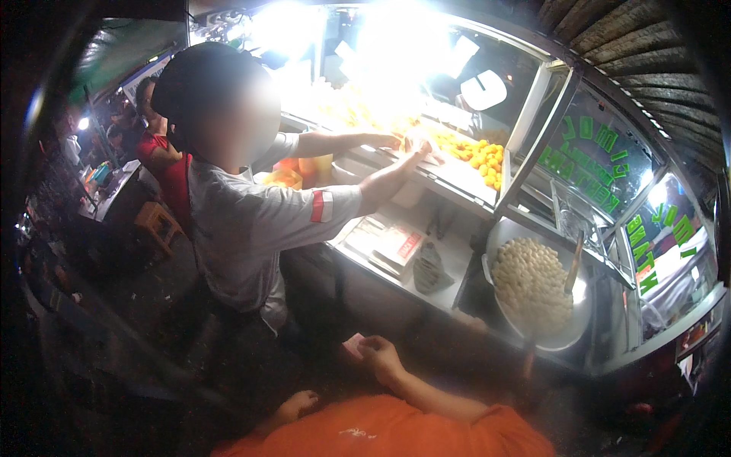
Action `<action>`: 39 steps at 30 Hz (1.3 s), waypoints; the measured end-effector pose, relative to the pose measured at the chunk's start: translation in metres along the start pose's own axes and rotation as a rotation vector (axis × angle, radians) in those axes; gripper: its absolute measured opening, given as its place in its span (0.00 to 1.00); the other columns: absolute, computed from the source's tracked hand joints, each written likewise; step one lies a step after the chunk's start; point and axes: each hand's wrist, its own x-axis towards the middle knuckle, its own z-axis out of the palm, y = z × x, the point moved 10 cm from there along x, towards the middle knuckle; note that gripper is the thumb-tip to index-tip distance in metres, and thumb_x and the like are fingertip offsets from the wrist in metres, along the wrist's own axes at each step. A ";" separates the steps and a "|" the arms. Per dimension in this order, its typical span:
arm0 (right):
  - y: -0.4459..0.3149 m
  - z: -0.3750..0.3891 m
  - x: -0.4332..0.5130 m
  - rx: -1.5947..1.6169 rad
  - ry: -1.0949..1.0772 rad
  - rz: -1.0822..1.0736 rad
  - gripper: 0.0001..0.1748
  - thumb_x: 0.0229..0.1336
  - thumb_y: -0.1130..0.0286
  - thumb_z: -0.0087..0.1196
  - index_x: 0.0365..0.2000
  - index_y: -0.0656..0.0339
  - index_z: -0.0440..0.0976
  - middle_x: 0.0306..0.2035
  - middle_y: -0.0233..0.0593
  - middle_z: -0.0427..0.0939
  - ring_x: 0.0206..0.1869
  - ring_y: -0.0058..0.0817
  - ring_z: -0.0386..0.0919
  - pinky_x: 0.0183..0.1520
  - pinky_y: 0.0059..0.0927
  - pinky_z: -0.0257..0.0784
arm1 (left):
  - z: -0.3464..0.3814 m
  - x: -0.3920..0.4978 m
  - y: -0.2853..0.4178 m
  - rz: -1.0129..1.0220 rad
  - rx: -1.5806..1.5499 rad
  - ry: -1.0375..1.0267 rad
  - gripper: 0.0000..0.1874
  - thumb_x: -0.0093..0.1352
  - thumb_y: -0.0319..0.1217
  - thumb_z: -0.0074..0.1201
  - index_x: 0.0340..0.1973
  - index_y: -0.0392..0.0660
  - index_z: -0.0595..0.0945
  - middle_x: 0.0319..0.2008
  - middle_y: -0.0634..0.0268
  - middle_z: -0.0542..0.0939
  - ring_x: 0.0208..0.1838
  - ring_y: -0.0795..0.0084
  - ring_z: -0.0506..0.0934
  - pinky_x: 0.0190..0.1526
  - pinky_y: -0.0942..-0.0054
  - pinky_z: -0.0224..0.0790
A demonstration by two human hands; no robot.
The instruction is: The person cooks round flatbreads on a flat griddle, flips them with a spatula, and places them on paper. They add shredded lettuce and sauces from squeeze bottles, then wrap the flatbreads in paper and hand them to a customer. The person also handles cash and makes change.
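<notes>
My right hand (381, 355) pinches a small pinkish banknote-like paper (353, 345) in front of my orange shirt. Lower and further left, my left hand (298, 403) rests close to my body; its fingers look curled, and whether it holds anything cannot be told. Ahead, a co-worker (245, 223) in a grey shirt reaches both hands over golden fried balls (485, 159) on the lit cart tray, with brown paper between the fingers. To the right, pale balls (528, 280) fill a large metal wok (577, 325) with a wooden-handled utensil (574, 263) in it.
On the cart's lower shelf (365, 260) lie stacked packs (394, 245) and a dark plastic bag (430, 271). Glass panels (594, 148) with green lettering enclose the right side. A person in red (165, 165), a plastic stool (159, 225) and a table (117, 188) are at the left.
</notes>
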 end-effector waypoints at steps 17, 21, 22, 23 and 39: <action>0.007 -0.027 0.009 -0.013 0.141 0.019 0.15 0.61 0.71 0.62 0.47 0.66 0.79 0.41 0.41 0.81 0.37 0.27 0.78 0.38 0.30 0.75 | -0.006 0.017 -0.017 0.010 0.102 0.069 0.22 0.75 0.43 0.53 0.60 0.48 0.84 0.62 0.52 0.82 0.65 0.50 0.79 0.65 0.55 0.71; 0.012 -0.025 0.011 -0.045 0.129 0.018 0.14 0.61 0.72 0.62 0.46 0.65 0.79 0.41 0.39 0.81 0.37 0.25 0.77 0.38 0.29 0.74 | 0.011 0.009 -0.048 -0.099 0.103 0.020 0.22 0.74 0.41 0.55 0.60 0.48 0.84 0.62 0.53 0.83 0.65 0.50 0.79 0.66 0.56 0.71; 0.012 -0.024 0.013 -0.033 0.119 0.019 0.14 0.61 0.72 0.63 0.46 0.65 0.79 0.41 0.39 0.81 0.37 0.26 0.77 0.39 0.29 0.74 | 0.016 0.007 -0.057 -0.156 0.098 -0.012 0.22 0.74 0.41 0.56 0.60 0.48 0.84 0.62 0.53 0.83 0.65 0.51 0.79 0.66 0.56 0.71; 0.016 -0.023 0.013 -0.007 0.115 0.041 0.14 0.61 0.72 0.63 0.46 0.65 0.79 0.41 0.38 0.81 0.38 0.26 0.77 0.40 0.29 0.74 | 0.017 0.005 -0.056 -0.122 0.068 0.017 0.22 0.73 0.41 0.56 0.60 0.48 0.84 0.61 0.53 0.83 0.65 0.51 0.80 0.65 0.56 0.71; 0.026 0.005 0.005 -0.122 -0.018 0.123 0.11 0.63 0.73 0.64 0.44 0.64 0.80 0.37 0.36 0.81 0.35 0.24 0.77 0.38 0.30 0.74 | 0.008 0.013 -0.018 -0.075 -0.037 0.106 0.21 0.73 0.43 0.58 0.59 0.51 0.85 0.58 0.54 0.85 0.62 0.50 0.81 0.63 0.55 0.73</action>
